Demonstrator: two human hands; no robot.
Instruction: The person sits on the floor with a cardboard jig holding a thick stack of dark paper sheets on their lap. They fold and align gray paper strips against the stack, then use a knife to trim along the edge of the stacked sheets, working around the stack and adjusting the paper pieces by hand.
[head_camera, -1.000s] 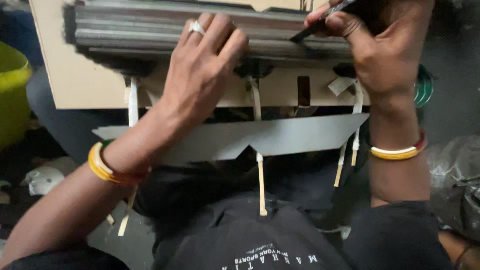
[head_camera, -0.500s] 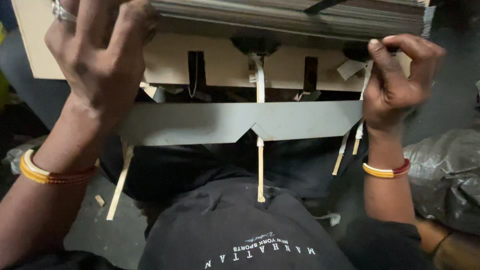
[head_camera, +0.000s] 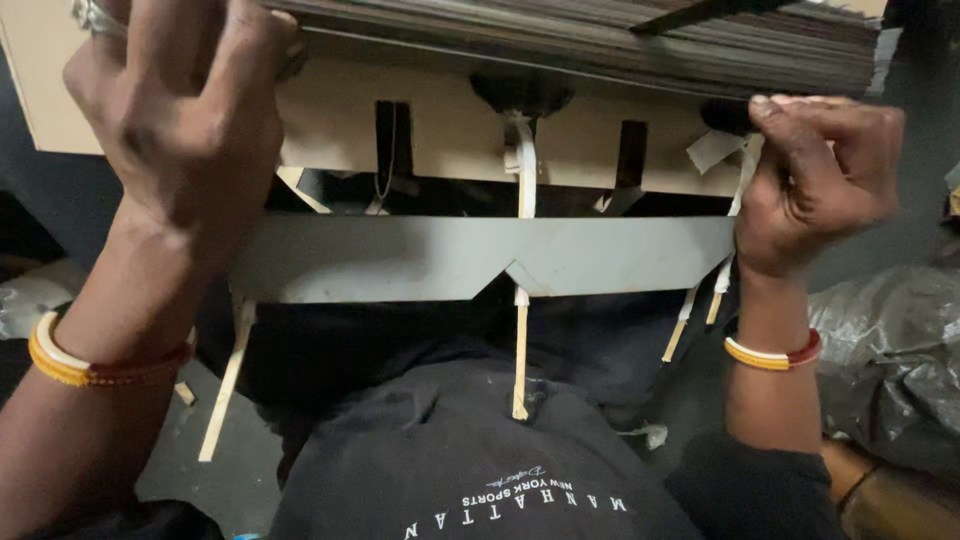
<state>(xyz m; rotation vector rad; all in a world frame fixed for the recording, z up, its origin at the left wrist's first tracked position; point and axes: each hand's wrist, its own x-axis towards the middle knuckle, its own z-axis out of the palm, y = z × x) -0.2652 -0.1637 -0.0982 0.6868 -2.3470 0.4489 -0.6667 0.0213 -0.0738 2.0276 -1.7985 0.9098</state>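
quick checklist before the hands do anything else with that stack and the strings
1. Left hand on the stack: ok, it rests on the near left edge.
2. Right hand gripping the right string: ok, fingers are closed on it.
3. Middle string hanging straight: ok.
4. Grey strip level: ok, about level across the strings.
5. Stack edges lined up: cannot tell, too blurred.
6. String knots up top: cannot tell, hidden in shadow.

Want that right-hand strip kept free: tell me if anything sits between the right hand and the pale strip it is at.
Nothing visible does: the right hand is already closed around the pale strip below the stacked sheets.
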